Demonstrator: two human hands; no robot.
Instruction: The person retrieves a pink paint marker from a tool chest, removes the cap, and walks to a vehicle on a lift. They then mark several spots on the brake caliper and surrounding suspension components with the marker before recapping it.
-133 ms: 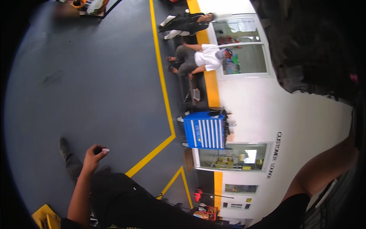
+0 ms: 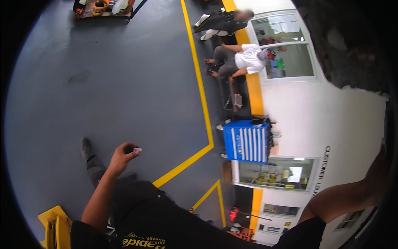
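Left hand (image 2: 123, 157) pinches a small, pale, irregular lump (image 2: 137, 150) over smooth grey floor (image 2: 141, 95); right hand unseen, fingers indeterminable.

The place is a workshop. Indicators: a grey painted floor (image 2: 137, 83) below the left grip (image 2: 123, 157); yellow lines (image 2: 202, 95) marked on it, right of the grip; a wheeled blue drawer cabinet (image 2: 245, 143) farther right; a tray (image 2: 108, 18) holding an orange container (image 2: 98, 12), well beyond the grip.

A blue drawer cabinet (image 2: 253, 143) is standing near the white wall (image 2: 290, 112); a white-shirted person (image 2: 248, 59) is sitting close to a window (image 2: 290, 61); a yellow line (image 2: 182, 166) is bending across the grey floor (image 2: 137, 95).
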